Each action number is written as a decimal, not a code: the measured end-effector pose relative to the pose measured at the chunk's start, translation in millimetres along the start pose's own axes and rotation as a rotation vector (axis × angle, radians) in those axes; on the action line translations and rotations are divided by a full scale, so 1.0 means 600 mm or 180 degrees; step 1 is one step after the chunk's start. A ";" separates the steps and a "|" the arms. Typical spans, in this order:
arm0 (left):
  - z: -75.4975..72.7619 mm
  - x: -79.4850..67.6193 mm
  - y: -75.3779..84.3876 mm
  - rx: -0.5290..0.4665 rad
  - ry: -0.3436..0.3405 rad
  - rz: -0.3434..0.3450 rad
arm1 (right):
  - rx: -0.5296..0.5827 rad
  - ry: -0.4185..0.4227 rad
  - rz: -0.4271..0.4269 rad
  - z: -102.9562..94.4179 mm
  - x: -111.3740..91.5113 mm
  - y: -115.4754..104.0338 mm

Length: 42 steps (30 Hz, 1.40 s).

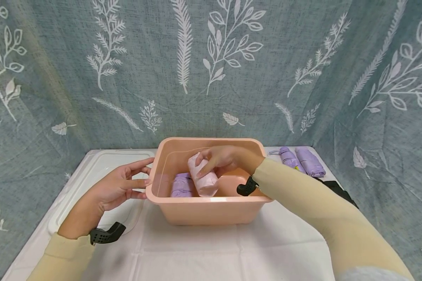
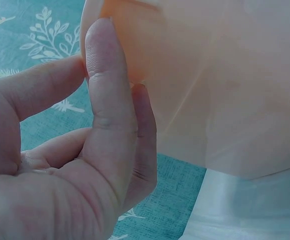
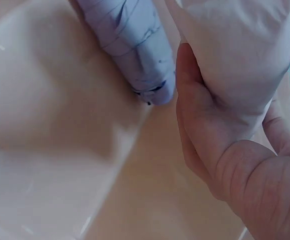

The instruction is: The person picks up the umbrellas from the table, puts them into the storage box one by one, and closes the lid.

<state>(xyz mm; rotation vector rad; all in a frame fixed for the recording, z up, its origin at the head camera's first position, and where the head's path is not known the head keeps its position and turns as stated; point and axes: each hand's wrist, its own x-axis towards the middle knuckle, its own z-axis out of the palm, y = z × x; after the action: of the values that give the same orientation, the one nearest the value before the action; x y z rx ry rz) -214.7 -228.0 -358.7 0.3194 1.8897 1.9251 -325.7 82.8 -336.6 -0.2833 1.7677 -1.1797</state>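
One peach tub [image 1: 212, 212]: on the white-covered counter [image 1: 197, 249]
Pink bundle [image 1: 206, 182]: tilted inside the tub, beside a purple bundle [image 1: 182, 186]
Right hand [image 1: 225, 158]: fingers clamped round the pink bundle
Left hand [image 1: 121, 185]: fingers apart, tips touching the tub's left rim
Purple rolls [image 1: 310, 162]: two, right of the tub

Counter [image 1: 183, 249]: its top was covered by a white cloth [image 1: 285, 238], by which faint creases were shown.
Backdrop: the counter was enclosed at the back and along both sides by grey-green fabric [image 1: 154, 58].
Print: white leaves, sprigs and fern-like fronds [image 1: 184, 47] were scattered across the fabric.
Light: the fabric was softly lit, tinged yellowish near the left corner.
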 end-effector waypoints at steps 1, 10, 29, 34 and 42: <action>0.000 0.000 0.000 0.0003 0.0001 -0.0002 | 0.0017 -0.0025 0.0034 0.002 0.004 0.000; -0.001 -0.001 0.000 -0.0035 -0.0010 0.0019 | 0.0129 -0.0133 0.0298 0.011 0.031 0.010; 0.000 0.000 -0.003 -0.0045 -0.0002 0.0018 | -0.0239 -0.0094 0.0512 0.021 0.051 0.018; -0.001 0.000 -0.005 -0.0060 -0.0008 0.0043 | -0.0336 -0.0086 0.0574 0.023 0.052 0.018; -0.001 -0.001 -0.003 -0.0027 -0.0004 0.0024 | -0.0452 0.0000 0.0770 0.025 0.058 0.021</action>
<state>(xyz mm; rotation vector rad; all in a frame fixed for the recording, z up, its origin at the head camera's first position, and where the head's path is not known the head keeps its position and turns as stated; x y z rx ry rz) -214.4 -228.9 -360.2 0.3254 1.8816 1.9370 -328.0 58.6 -368.1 -0.1472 1.8314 -0.8846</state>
